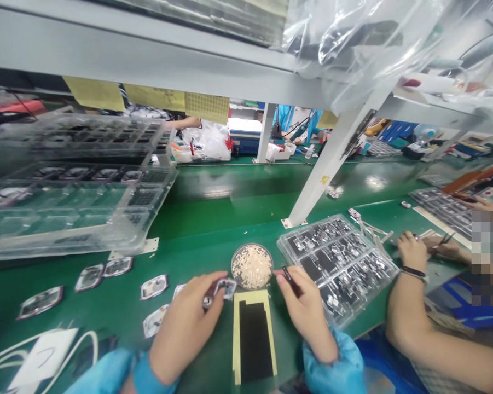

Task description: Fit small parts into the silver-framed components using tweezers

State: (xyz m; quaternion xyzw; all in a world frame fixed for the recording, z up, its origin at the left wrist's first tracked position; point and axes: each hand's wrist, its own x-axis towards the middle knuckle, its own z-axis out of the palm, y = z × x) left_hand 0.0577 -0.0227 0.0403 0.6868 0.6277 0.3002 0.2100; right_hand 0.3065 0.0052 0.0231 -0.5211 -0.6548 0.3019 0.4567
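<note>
My left hand (186, 323) holds a small metal-framed part (224, 287) between thumb and fingers, just left of a round dish of tiny pale pieces (251, 266). My right hand (306, 306) grips dark tweezers (290, 278), their tip at the dish's right rim. A black rectangle on a yellow-edged backing (254, 339) lies on the green bench between my hands. Both forearms wear blue sleeves.
Several similar flat parts (154, 287) lie loose at the left. Stacked clear trays (74, 180) fill the left; a clear tray of small components (336, 262) sits at the right. A white shelf post (324, 169) slants behind. Another person's hand (412, 251) works at the right.
</note>
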